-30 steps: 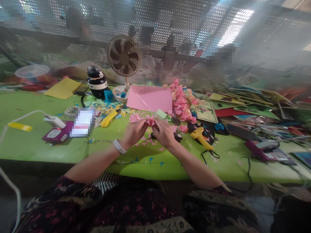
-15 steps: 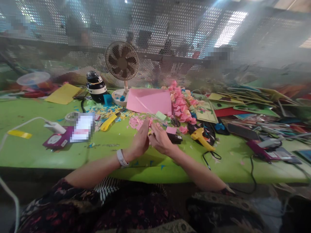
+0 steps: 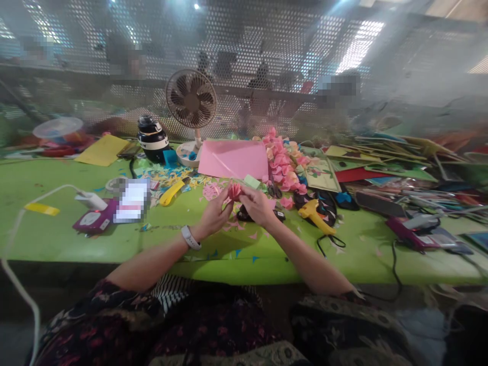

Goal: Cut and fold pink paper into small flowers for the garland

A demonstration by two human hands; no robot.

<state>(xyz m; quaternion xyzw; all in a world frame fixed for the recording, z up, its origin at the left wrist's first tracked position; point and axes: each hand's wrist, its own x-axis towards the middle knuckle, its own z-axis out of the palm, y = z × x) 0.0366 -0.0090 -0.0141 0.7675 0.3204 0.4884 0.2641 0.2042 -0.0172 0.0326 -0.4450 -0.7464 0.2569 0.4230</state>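
Between my fingertips is a small pink paper flower (image 3: pixel 234 191), held above the green table. My left hand (image 3: pixel 216 211), with a white band at the wrist, pinches its left side. From the right, my right hand (image 3: pixel 256 203) grips the flower's other edge. Under the hands lies a black object (image 3: pixel 244 214), partly hidden by the right hand. Pink paper scraps (image 3: pixel 212 191) are scattered beside the left fingers. Just beyond the hands lie a pink sheet (image 3: pixel 233 160) and a pale green paper block (image 3: pixel 251 181).
A heap of pink paper flowers (image 3: pixel 282 168) sits behind my right hand, near scissors (image 3: pixel 274 190) and a yellow glue gun (image 3: pixel 314 213). On the left are a yellow-handled cutter (image 3: pixel 173 192), a phone (image 3: pixel 131 201), a fan (image 3: pixel 191 99) and a black jar (image 3: pixel 152 142).
The hands, pressed close together around the paper before, have parted slightly. The pink flower now shows spread out between the fingertips.
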